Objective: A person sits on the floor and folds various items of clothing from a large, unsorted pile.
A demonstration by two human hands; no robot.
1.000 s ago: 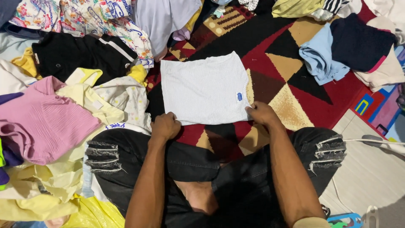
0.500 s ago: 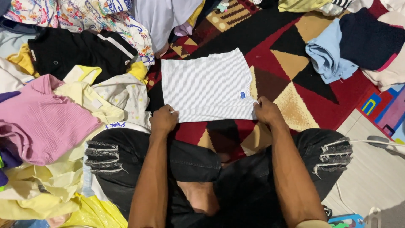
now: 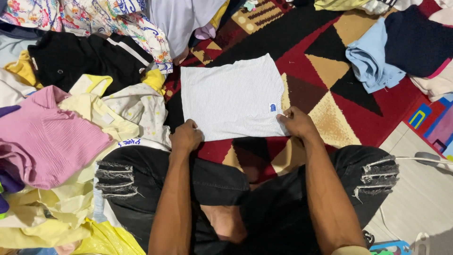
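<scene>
A white garment with fine stripes [image 3: 231,97] lies flat on the patterned rug [image 3: 330,71] in front of my crossed legs, folded into a rough rectangle with a small blue tag near its right edge. My left hand [image 3: 185,136] pinches its near left corner. My right hand [image 3: 295,122] grips its near right corner, beside the tag. Both hands rest on the near edge of the cloth.
A heap of loose clothes fills the left side: a pink top [image 3: 45,132], pale yellow pieces [image 3: 89,113], a black garment [image 3: 80,56], floral fabric [image 3: 127,19]. Light blue [image 3: 373,61] and dark navy [image 3: 417,40] garments lie at the right. Tiled floor [image 3: 424,189] at lower right.
The striped garment and both hands have shifted slightly away from me along the rug; the cloth lies a bit flatter. Grip on both corners is unchanged.
</scene>
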